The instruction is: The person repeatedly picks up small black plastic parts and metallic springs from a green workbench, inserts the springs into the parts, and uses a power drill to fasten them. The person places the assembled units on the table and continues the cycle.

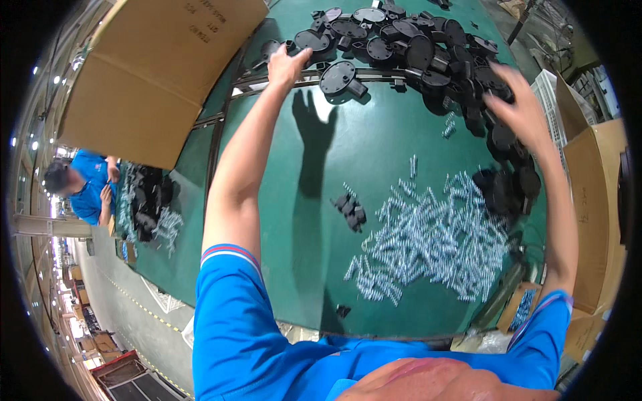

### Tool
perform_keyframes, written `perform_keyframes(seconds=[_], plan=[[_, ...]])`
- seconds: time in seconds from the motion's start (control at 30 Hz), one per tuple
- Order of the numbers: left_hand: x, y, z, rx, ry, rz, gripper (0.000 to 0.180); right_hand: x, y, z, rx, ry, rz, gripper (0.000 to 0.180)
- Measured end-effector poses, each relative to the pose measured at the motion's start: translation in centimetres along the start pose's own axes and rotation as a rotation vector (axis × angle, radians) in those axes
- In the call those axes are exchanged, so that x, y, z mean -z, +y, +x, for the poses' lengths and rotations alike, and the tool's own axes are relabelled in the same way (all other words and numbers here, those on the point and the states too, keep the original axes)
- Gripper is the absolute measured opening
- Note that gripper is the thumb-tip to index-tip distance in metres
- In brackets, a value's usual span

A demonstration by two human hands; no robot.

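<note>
Arms (242, 154) reach forward and wide over the green tabletop (274, 267), the left nearly straight, the right bowed outward. The left hand (287, 69) stands with thumb parted from fingers, just beside a black round-plated part (338, 77); whether it touches any piece cannot be told. The right hand (523, 107), blurred, has fingers spread, nothing seen in its grasp, at the heap of black disc parts (419, 52) along the far and right edges.

Black disc-shaped parts (419, 53), loosely heaped
</note>
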State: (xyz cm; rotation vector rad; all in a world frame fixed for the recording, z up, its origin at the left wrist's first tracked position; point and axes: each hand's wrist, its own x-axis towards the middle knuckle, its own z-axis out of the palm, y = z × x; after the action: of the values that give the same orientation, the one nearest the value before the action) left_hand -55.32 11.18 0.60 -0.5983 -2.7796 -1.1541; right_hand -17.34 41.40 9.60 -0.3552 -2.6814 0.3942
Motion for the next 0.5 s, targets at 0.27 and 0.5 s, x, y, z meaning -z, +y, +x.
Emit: perform_keyframes(seconds=[0.27,0.5], plan=[[-7.6,-2.9,10.4,-0.147,0.214,0.393,0.070,-14.5,3.4,26.8,-0.053,-0.427,0.075,0.080],[-6.5,0.2,8.9,-0.066,-0.027,0.276,0.071,-20.0,7.4,29.3,-0.313,-0.727,0.430,0.051]])
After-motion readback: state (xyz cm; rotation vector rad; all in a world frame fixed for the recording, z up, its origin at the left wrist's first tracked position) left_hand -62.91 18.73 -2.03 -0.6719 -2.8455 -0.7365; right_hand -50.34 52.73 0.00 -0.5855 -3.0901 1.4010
